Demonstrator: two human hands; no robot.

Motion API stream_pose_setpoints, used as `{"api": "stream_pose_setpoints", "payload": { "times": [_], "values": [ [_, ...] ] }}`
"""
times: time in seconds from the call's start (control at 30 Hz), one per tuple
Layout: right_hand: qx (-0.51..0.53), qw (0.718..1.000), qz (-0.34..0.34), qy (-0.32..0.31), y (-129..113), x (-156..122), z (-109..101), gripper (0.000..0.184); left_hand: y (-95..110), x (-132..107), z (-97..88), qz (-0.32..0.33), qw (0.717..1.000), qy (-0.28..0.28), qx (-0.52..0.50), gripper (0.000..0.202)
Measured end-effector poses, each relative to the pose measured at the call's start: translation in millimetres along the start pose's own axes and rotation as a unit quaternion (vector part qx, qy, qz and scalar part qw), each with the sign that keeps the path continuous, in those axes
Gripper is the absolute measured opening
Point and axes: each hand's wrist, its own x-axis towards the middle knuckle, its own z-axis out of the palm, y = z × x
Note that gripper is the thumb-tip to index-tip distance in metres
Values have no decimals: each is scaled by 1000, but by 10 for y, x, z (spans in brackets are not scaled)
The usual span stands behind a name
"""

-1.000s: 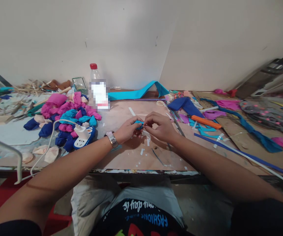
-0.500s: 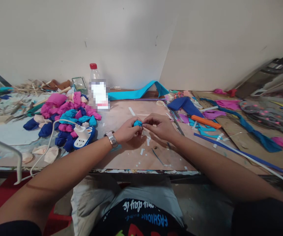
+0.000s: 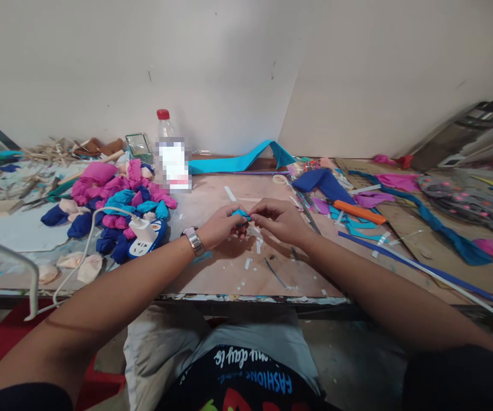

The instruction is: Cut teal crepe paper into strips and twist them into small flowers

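Between my hands, over the middle of the table, is a small gathered piece of bright blue crepe paper (image 3: 241, 214). My left hand (image 3: 224, 225), with a metal watch at the wrist, is closed around it with thumb and fingers. From the other side my right hand (image 3: 274, 220) pinches its end, thumb against forefinger. Much of the piece is hidden by the fingers. Small white paper scraps (image 3: 258, 246) lie on the table just below the hands.
To the left is a heap of pink, navy and blue crumpled pieces (image 3: 113, 188) beside a power strip (image 3: 146, 242). A red-capped bottle (image 3: 164, 123) and a blue strip (image 3: 233, 164) stand behind. An orange utility knife (image 3: 359, 212) and coloured strips lie right.
The blue piece is turned and more covered by my left fingers now, showing a narrower shape. My right fingers keep their pinch; the arms have hardly moved.
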Motion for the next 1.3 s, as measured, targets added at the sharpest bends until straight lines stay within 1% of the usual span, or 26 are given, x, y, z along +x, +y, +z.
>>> {"api": "stream_pose_setpoints", "payload": {
  "times": [0.1, 0.27, 0.33, 0.4, 0.43, 0.57, 0.67, 0.83, 0.97, 1.13, 1.3],
  "values": [
    [-1, 1000, 0, -6, -6, -3, -5, 20, -11, 11, -2, -10, 1000, -5, -19, 8],
    [-31, 996, -75, -28, 30, 3, -30, 16, -22, 12, -7, -30, 998, -32, -55, 12],
    [-29, 996, -83, -23, 49, 5, -33, 17, -17, 5, -10, -31, 998, -33, -52, 14],
    [-24, 998, -64, -8, 61, 4, -30, 22, -6, -5, -15, -24, 999, -28, -38, 16],
    [-21, 999, -50, 0, 64, 3, -27, 24, -1, -9, -19, -11, 1000, -22, -19, 19],
    [2, 1000, 3, 25, 54, -8, -9, 32, -15, -7, -48, 87, 993, -10, 81, 43],
    [50, 997, 46, 36, 33, -12, 16, 35, -59, 18, -78, 126, 987, 1, 102, 42],
    [178, 976, 118, 38, 6, 5, 58, 41, -73, 38, -92, 149, 985, 16, 87, 43],
    [238, 957, 158, 46, 7, 28, 67, 42, -44, 32, -71, 159, 984, 23, 74, 47],
    [264, 947, 176, 47, 16, 40, 72, 42, -71, 44, -76, 181, 978, 47, 91, 41],
    [241, 954, 171, 53, 18, 34, 74, 41, -80, 50, -102, 180, 976, 59, 103, 38]
  ]
}}
